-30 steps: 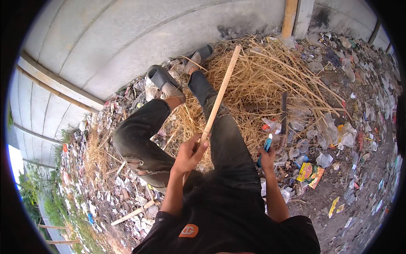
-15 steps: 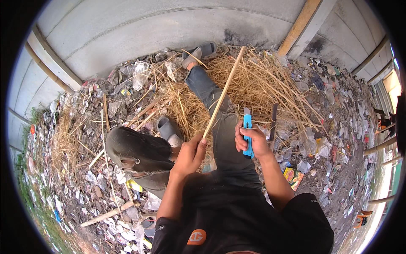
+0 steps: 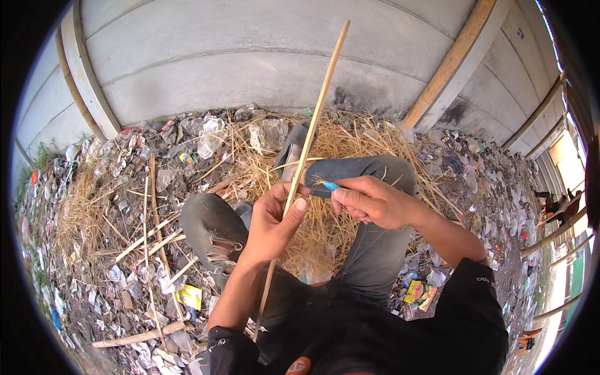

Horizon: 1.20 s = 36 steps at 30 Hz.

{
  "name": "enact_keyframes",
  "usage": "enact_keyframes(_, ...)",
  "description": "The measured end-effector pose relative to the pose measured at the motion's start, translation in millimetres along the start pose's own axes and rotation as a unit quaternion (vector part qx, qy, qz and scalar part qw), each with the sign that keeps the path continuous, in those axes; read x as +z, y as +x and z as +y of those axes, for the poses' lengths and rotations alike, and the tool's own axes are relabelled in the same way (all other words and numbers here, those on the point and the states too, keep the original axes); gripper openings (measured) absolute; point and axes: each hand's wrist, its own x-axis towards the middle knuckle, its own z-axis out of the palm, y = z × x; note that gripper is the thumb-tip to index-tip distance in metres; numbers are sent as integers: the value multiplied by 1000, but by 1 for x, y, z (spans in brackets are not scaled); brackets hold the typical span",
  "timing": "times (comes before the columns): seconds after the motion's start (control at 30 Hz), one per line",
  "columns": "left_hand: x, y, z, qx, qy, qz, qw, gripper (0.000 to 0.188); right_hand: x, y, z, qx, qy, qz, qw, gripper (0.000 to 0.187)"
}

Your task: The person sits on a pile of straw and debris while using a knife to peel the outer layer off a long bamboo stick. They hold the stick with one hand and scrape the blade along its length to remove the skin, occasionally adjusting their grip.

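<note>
My left hand (image 3: 273, 220) grips a long thin bamboo strip (image 3: 314, 120) that runs upward toward the wall and down past my wrist. My right hand (image 3: 373, 201) is closed on a small blue-handled knife (image 3: 330, 185), whose tip touches the strip just above my left thumb. Both hands hover over my knees in grey torn trousers (image 3: 212, 226). A pile of dry straw (image 3: 325, 219) lies under my legs.
A grey concrete wall (image 3: 250, 62) with a leaning wooden beam (image 3: 453, 62) rises behind. Plastic litter (image 3: 125, 275) and loose bamboo sticks (image 3: 150, 244) cover the ground on both sides. A fence (image 3: 556, 231) stands at the right.
The strip has been raised more upright, the camera has tilted up toward the wall, and my right hand has brought the blue knife in against the strip.
</note>
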Motion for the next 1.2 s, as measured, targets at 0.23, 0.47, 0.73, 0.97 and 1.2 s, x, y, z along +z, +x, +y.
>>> enact_keyframes(0.23, -8, 48, 56, 55, 181, 21, 982, 23, -19, 46, -35, -31, -67, -47, 996, 52)
enact_keyframes(0.47, -17, 86, 63, -29, 192, -18, 981, 22, -44, 74, 5, -53, 95, -98, 989, 44)
enact_keyframes(0.73, -5, 166, 30, -73, 308, -32, 948, 19, -101, 99, 69, -58, 280, -116, 951, 40)
enact_keyframes(0.97, -7, 216, -15, -203, 191, -21, 960, 21, -152, 114, 131, -50, 401, 62, 913, 39)
enact_keyframes(1.2, -37, 240, -59, -235, 257, -23, 937, 44, -195, 100, 178, 61, 170, 149, 972, 27)
